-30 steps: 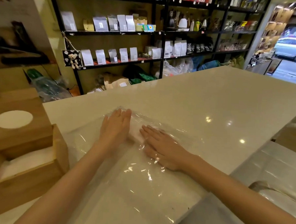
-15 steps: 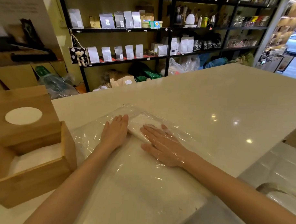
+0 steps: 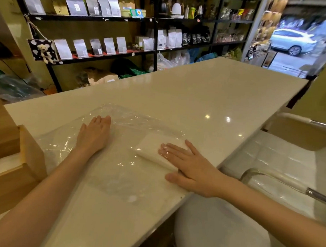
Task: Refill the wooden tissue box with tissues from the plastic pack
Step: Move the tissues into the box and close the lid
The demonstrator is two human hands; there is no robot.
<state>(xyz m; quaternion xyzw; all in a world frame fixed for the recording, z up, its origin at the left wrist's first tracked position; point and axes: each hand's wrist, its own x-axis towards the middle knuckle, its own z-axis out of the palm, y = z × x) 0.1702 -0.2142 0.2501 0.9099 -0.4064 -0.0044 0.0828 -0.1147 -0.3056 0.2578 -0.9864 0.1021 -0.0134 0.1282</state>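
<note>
A shop room is seen, with black shelves (image 3: 109, 55) along the back wall. Rows of silver and white bags are stood on the shelves; small labels are stuck on some bags, but the writing is too small to be read. A small toy bear (image 3: 44, 50) is hung at the left end of the shelves. A white car (image 3: 292, 42) is seen outside on the right.

A long, pale, shiny desk (image 3: 196, 91) is stretched from near to far. A white chair (image 3: 267, 182) is set just beside its right edge.

The wooden tissue box (image 3: 14, 173) is seen at the left edge, cut off by the frame. Its top is open, and something white is seen inside.

The plastic pack (image 3: 120, 158) is laid flat on the desk, just right of the box. It is clear and crinkled. Its long side is run from the near left to the far right. No writing is seen on it.

A small stack of white tissues (image 3: 150, 150) is held inside the pack, at its right end. The stack is tilted, with its long side run from far left to near right.

The left hand (image 3: 95, 135) is laid flat on the left part of the pack, its grip open and the fingers close together. The right hand (image 3: 190, 168) is laid flat on the tissues through the plastic, its grip open and the fingers spread apart.
</note>
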